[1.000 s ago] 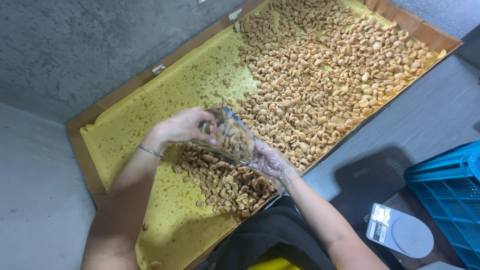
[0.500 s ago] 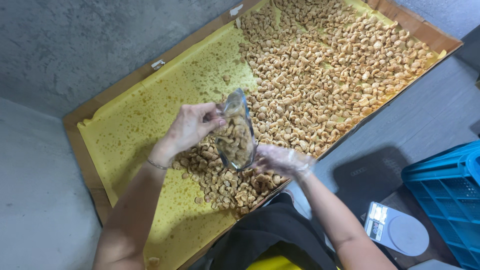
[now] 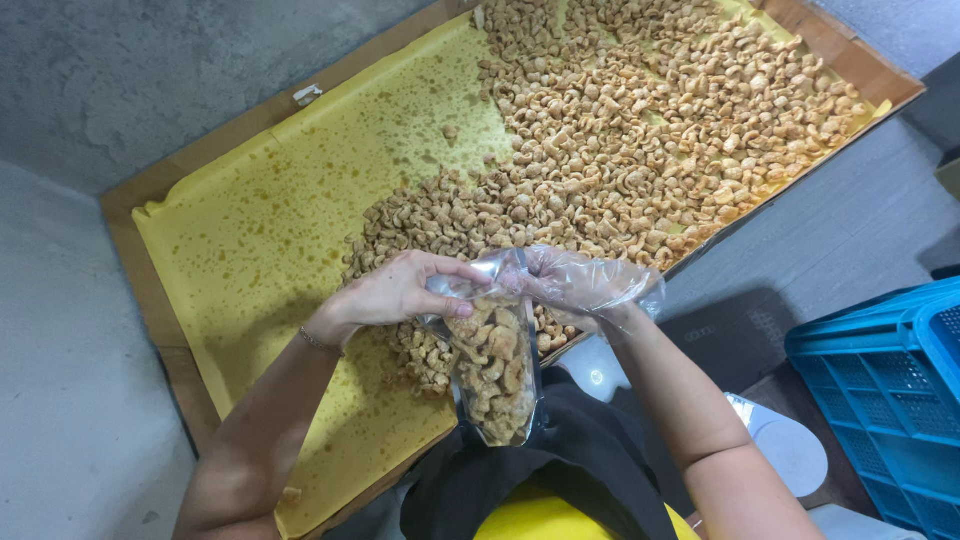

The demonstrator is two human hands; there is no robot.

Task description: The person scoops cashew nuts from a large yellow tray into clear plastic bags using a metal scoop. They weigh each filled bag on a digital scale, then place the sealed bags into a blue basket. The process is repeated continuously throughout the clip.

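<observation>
I held the clear plastic stand-up pouch (image 3: 495, 375) upright over the near edge of the long wooden tray lined with oil-spotted yellow paper (image 3: 260, 240), my bare left hand (image 3: 400, 292) pinching its mouth and my right hand in a thin clear glove (image 3: 580, 285) gripping the opposite lip. The pouch looked nearly full of the golden fried crackling pieces (image 3: 640, 130), so the filling seemed mostly done; closing it was left, and most of the pieces lay unpacked toward the far right corner. A second earlier the pouch had been tilted low over the heap by the near edge; I had since raised it, turned it upright and drawn it toward my body, beside the blue plastic crate (image 3: 880, 400) and white round scale (image 3: 790, 450).
</observation>
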